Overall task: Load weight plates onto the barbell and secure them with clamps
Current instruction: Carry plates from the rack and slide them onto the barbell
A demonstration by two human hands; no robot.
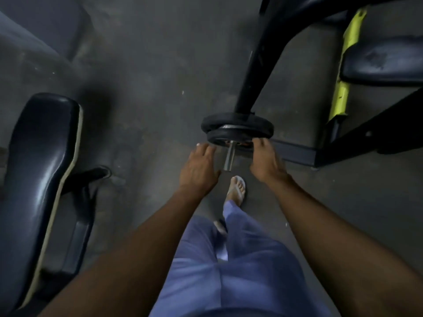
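You have one view only — a wide-angle camera on your head, tilted steeply down and a little forward, so the floor (146,65) fills the top of the picture and your own trousers (247,266) the bottom edge. Your forearms run up from the lower corners, near the lens. The bar end (229,156) sits at arm's reach, just above centre. The wide lens bends the edges — the padded seat (39,161) at left curves. No second view shares the scene.
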